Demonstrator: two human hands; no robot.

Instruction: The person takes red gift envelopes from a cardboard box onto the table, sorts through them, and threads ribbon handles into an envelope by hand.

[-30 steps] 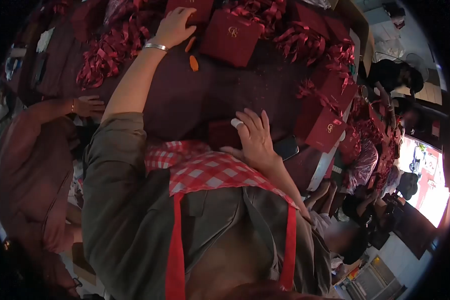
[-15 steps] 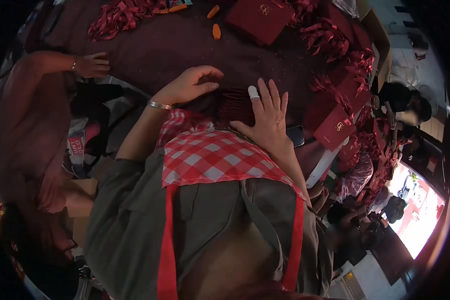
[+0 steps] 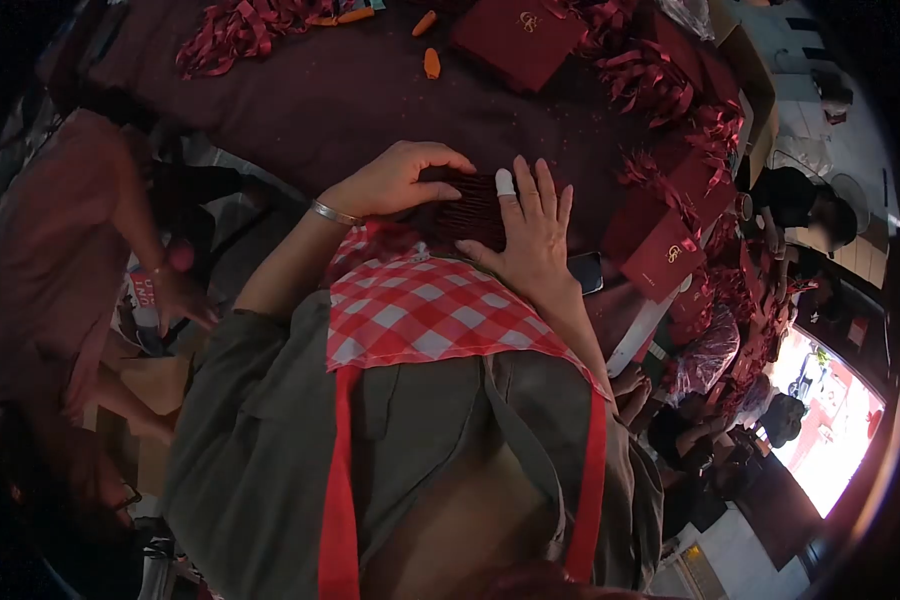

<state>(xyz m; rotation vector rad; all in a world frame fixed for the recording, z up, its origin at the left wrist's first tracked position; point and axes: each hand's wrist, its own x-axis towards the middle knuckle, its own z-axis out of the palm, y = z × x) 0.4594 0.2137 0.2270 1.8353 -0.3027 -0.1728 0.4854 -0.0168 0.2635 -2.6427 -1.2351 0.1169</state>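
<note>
On the near side of the dark maroon cloth-covered counter, just past the red-and-white checked apron, a dark red stack of thin, ridged-edged pieces lies between the two hands. The right hand, a white cover on its index finger, is flat and spread along the right side of the stack. The left hand is half-curled at the left side, thumb and index finger apart. Both grips are open; neither closes around the stack. This looks like steadying or evening it; shifting it would call for level pressure from both sides, so that the thin pieces stay aligned.

The ridges blur together, so the pieces cannot be counted or their material told. The left fingertips overlap the stack's edge in view, and whether they press on it is unclear. At the far edge, a dark red box with gold lettering and a heap of dark red ribbons are partly cut off.
</note>
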